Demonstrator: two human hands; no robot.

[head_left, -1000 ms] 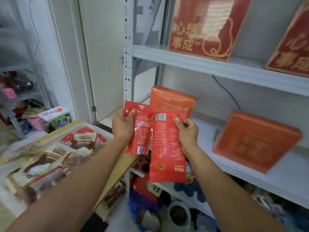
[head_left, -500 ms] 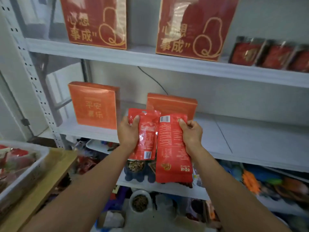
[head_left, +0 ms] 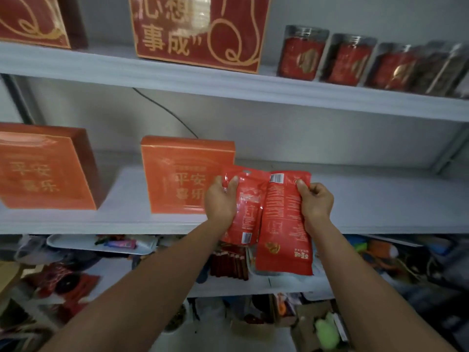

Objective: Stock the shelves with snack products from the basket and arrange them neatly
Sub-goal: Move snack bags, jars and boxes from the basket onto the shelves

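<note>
My left hand (head_left: 220, 199) grips a small red snack pouch (head_left: 247, 212) by its upper left edge. My right hand (head_left: 314, 200) grips a longer red snack pouch (head_left: 283, 224) at its upper right edge, back side with barcode facing me. Both pouches hang side by side, overlapping slightly, in front of the middle white shelf (head_left: 380, 214). They are just right of an orange gift box (head_left: 182, 176) that stands on that shelf. The basket is out of view.
A second orange box (head_left: 43, 166) stands at the shelf's left. The top shelf carries red gift boxes (head_left: 200, 31) and several clear jars (head_left: 302, 54) with red labels. Lower shelves hold a tray (head_left: 76, 243), dark sticks (head_left: 229, 265) and mixed clutter. The middle shelf's right part is bare.
My view has swung right along the shelving, away from the basket. Both hands, still holding the pouches, now sit right of the second orange box, facing the bare stretch of shelf.
</note>
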